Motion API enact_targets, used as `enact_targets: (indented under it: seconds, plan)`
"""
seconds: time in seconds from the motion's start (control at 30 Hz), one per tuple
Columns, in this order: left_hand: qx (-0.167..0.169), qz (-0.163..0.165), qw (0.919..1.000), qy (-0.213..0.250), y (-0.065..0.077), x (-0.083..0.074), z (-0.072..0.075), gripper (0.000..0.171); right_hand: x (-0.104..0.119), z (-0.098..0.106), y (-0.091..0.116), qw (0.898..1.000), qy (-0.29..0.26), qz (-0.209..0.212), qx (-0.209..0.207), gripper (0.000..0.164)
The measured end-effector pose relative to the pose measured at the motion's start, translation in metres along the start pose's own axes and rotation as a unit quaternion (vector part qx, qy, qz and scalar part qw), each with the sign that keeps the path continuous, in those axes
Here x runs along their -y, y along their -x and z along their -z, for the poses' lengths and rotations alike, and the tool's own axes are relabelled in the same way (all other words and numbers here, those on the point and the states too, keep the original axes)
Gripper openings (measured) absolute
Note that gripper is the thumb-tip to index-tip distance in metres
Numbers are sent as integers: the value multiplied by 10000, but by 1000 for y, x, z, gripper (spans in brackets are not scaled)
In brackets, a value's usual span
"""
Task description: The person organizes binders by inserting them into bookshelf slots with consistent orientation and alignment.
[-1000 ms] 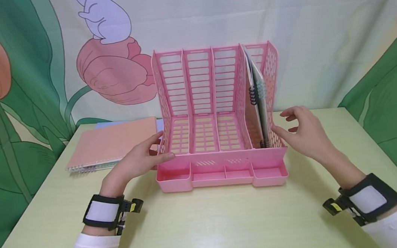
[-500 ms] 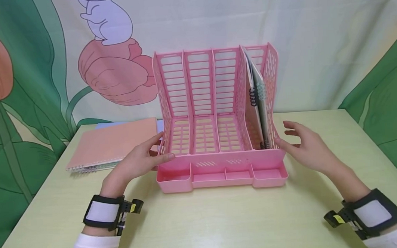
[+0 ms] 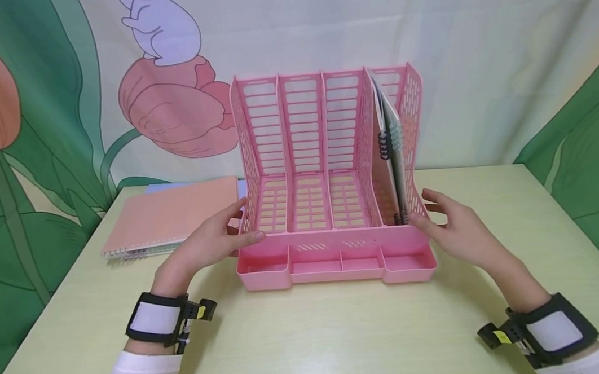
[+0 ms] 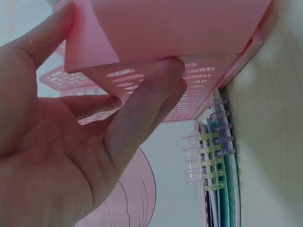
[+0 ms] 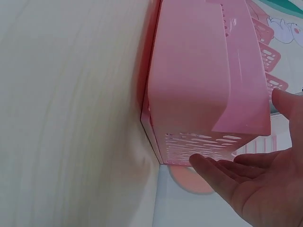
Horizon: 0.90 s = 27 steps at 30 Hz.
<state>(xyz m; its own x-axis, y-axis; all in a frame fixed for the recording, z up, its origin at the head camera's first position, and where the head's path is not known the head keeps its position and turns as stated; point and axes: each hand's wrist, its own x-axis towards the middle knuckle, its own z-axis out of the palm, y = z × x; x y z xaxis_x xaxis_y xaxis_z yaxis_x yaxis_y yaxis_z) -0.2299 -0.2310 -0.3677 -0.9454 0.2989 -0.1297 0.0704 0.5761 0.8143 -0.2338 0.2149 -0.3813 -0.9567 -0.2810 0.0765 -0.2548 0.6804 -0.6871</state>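
A pink desktop file organizer (image 3: 309,240) stands upright on the table, with tall slots behind and small front trays. Its rightmost slot holds several spiral notebooks (image 3: 393,154). With the thumb over the front rim and fingers along the outer wall, my left hand (image 3: 206,243) grips the organizer's left corner. On the opposite side, my right hand (image 3: 459,226) has its thumb by the front corner and its relaxed fingers beside the perforated side wall. The right wrist view shows those fingers loosely extended near the wall; firm contact is unclear.
More spiral notebooks lie stacked at the table's back left, a salmon-coloured notebook (image 3: 171,213) on top and a bluish edge beneath. Behind the pale table (image 3: 327,332) hangs a printed curtain (image 3: 476,76) with flowers, leaves and a rabbit.
My right hand dropped slightly toward me, then moved left, bringing its thumb over the organizer's front right corner. My left hand stays on the left corner.
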Motion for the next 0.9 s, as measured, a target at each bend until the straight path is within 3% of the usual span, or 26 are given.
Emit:
enact_targets:
  seconds: [0.9]
  plan:
    - [-3,16,10000,17,0,-2,-1,96,-3,0,3,9981,-569,-81,225,77]
